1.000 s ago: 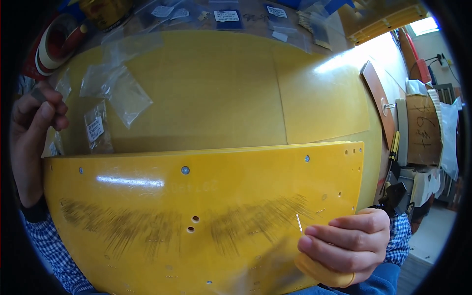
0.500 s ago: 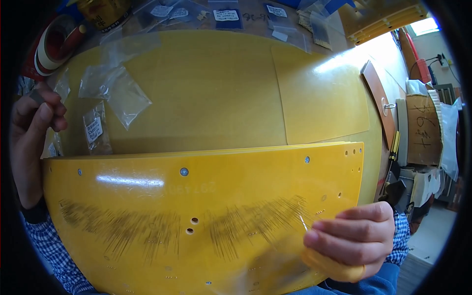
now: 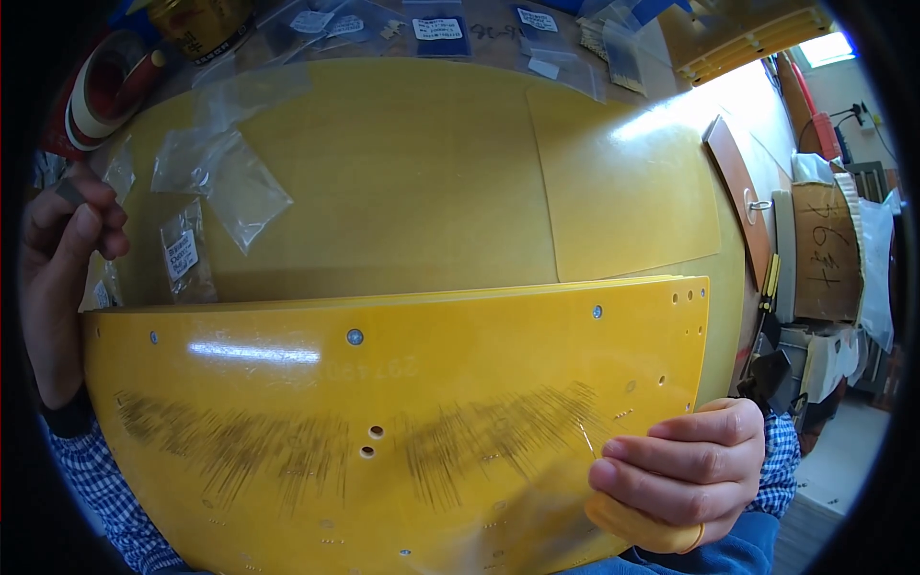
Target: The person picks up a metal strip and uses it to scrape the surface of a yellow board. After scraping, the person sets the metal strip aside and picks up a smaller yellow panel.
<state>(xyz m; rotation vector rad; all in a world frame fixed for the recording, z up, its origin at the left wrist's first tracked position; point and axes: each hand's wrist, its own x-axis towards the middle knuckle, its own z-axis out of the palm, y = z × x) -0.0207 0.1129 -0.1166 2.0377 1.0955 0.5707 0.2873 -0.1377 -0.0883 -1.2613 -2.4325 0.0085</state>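
Observation:
A thick yellow board [image 3: 498, 335] fills the lower middle in front of me. Many thin metal pins [image 3: 470, 436] stick up from it in two dense fans, one on each side of a pair of dark round holes. My right hand [image 3: 685, 470] is over the board's right part, pinching one thin shiny pin [image 3: 587, 442] between finger and thumb. Its tip is by the right end of the right fan; contact with the board I cannot tell. A yellow cover is on a digit of this hand. Raised at the far left, my left hand [image 3: 77, 235] pinches a small grey piece [image 3: 70, 192].
Clear plastic bags [image 3: 240, 192] lie on the yellowish mat [image 3: 412, 172] beyond the board. Tape rolls [image 3: 91, 105] and a tin [image 3: 201, 29] stand at the far left. To the right are a brown panel [image 3: 743, 206], yellow-handled tool [image 3: 770, 285] and cardboard box [image 3: 826, 254].
My right hand and its pin have shifted very slightly left and down. The left hand stays nearly in place, still pinching the grey piece.

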